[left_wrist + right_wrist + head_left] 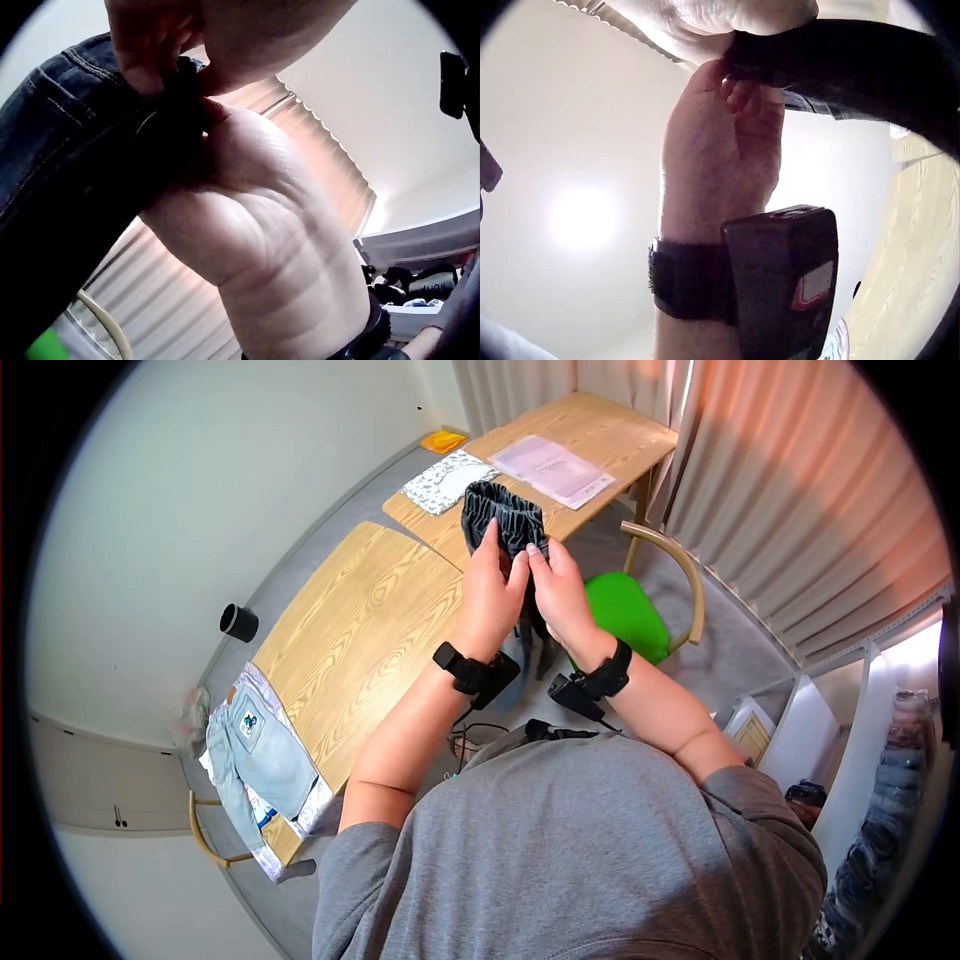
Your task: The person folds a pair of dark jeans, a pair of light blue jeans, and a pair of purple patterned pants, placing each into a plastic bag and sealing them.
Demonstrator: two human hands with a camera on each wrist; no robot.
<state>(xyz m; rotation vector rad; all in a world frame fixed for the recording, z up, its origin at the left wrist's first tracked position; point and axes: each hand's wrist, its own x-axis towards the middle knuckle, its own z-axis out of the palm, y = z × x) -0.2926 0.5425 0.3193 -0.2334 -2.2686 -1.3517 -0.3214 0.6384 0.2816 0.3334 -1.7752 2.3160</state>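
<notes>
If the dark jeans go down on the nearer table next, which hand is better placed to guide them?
The left hand, I'd say. Both hands grip the jeans, but the left is closer to the nearer table; the right hand is over by the green chair.

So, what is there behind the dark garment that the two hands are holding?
Behind the dark garment, the head view shows a wooden table, with a patterned white cloth and a pinkish sheet on it. What the garment hides of the tabletop cannot be seen.
</notes>
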